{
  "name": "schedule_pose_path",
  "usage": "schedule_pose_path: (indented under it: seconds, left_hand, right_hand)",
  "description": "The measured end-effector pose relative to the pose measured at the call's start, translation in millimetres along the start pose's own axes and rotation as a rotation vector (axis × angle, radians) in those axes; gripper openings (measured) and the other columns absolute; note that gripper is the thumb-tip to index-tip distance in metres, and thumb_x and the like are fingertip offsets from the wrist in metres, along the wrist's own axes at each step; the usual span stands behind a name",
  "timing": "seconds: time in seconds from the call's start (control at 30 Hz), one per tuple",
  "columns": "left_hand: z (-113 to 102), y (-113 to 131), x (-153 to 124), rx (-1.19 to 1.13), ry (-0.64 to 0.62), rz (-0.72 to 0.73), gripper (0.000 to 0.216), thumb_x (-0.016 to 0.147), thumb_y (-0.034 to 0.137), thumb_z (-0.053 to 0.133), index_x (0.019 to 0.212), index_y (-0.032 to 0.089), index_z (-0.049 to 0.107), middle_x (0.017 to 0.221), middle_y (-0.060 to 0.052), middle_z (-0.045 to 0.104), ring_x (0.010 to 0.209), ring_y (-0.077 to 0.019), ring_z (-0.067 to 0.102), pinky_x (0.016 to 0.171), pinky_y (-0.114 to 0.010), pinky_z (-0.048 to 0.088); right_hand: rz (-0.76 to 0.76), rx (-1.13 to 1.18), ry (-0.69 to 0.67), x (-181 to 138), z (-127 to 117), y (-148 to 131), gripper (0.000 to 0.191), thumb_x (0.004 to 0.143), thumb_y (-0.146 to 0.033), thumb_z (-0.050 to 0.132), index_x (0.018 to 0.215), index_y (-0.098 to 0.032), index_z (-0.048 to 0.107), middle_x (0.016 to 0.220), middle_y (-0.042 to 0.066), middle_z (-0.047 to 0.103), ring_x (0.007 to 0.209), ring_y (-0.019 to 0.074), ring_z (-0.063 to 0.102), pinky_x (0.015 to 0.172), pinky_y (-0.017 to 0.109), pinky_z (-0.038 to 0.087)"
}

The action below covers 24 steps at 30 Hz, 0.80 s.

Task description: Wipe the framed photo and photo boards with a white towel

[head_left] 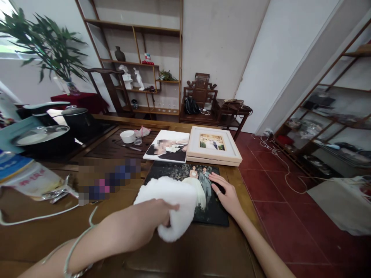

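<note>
A dark wedding photo panel [214,210] lies flat on the wooden table, showing a couple in a white dress and a grey suit. My left hand [159,214] grips a fluffy white cloth [171,189], which rests over the left part of the panel and hides it there. My right hand [226,193] lies with fingers stretched out on the panel's right side, beside the printed suit. Behind the panel are a white photo board [153,152] and a pale framed photo [234,152] that rests on another flat piece.
The wooden table [162,255] also carries a white bowl [128,136], a small glass [138,140], a lidded pan [43,141], a dark pot [78,119] and a plastic bag [29,177] at left. Red floor tiles [269,193] and white cables [286,173] are to the right.
</note>
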<state>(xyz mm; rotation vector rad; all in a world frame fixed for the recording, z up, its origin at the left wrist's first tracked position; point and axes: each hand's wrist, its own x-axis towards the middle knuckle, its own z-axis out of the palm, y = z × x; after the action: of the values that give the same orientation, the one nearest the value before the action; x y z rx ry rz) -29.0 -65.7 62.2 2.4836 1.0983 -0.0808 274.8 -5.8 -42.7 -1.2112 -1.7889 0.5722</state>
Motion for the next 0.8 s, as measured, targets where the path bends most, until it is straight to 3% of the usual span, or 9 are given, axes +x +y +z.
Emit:
schedule_pose_path:
  seconds: [0.1, 0.23, 0.37, 0.63, 0.73, 0.8]
  left_hand:
    - [-15, 1, 29, 0.082, -0.060, -0.034, 0.044, 0.067, -0.012, 0.041, 0.094, 0.015, 0.063, 0.146, -0.008, 0.037, 0.129, -0.0253, 0.041, 0.104, -0.035, 0.036]
    - [-16, -13, 66, 0.247, 0.013, -0.103, 0.056, 0.063, -0.016, 0.039, 0.106, 0.012, 0.062, 0.153, -0.014, 0.009, 0.137, -0.0397, 0.008, 0.105, -0.053, 0.030]
    - [-3, -7, 71, 0.309, -0.019, -0.079, 0.058, 0.066, -0.012, 0.042, 0.113, 0.016, 0.061, 0.154, -0.009, 0.012, 0.135, -0.0446, 0.006, 0.101, -0.065, 0.028]
    - [10, 57, 24, 0.197, -0.332, 0.188, 0.043, 0.055, 0.002, 0.074, 0.095, 0.019, 0.071, 0.153, -0.006, 0.011, 0.134, -0.0476, 0.005, 0.103, -0.065, 0.027]
    - [10, 53, 26, 0.207, -0.311, 0.138, 0.041, 0.061, 0.003, 0.070, 0.099, 0.018, 0.069, 0.154, -0.006, 0.009, 0.135, -0.0452, 0.006, 0.103, -0.063, 0.029]
    - [12, 40, 37, 0.231, -0.193, 0.093, 0.047, 0.065, -0.003, 0.060, 0.106, 0.019, 0.065, 0.154, -0.006, 0.011, 0.136, -0.0426, 0.008, 0.102, -0.062, 0.030]
  right_hand:
    - [-0.002, -0.003, 0.001, 0, 0, 0, 0.028, 0.086, -0.027, 0.052, 0.109, -0.027, 0.068, 0.119, 0.005, 0.065, 0.121, 0.0227, 0.053, 0.105, 0.047, 0.038]
    - [-0.003, -0.002, 0.013, 0, 0, -1, 0.027, 0.086, -0.027, 0.052, 0.109, -0.026, 0.068, 0.118, 0.006, 0.066, 0.120, 0.0233, 0.054, 0.105, 0.048, 0.039]
    - [-0.002, 0.002, 0.016, 1, 0, -2, 0.027, 0.086, -0.028, 0.053, 0.108, -0.026, 0.068, 0.117, 0.006, 0.066, 0.119, 0.0233, 0.054, 0.104, 0.048, 0.039]
    - [0.003, -0.008, -0.006, 0, -1, -2, 0.028, 0.087, -0.027, 0.051, 0.109, -0.025, 0.068, 0.119, 0.006, 0.065, 0.120, 0.0228, 0.053, 0.105, 0.047, 0.039]
    - [0.002, -0.018, -0.013, 0, -1, -1, 0.028, 0.087, -0.026, 0.051, 0.109, -0.024, 0.067, 0.119, 0.007, 0.065, 0.121, 0.0225, 0.052, 0.105, 0.047, 0.038]
    - [0.004, -0.025, -0.013, 0, -1, 0, 0.028, 0.087, -0.026, 0.051, 0.109, -0.023, 0.067, 0.119, 0.007, 0.065, 0.121, 0.0224, 0.052, 0.106, 0.047, 0.038]
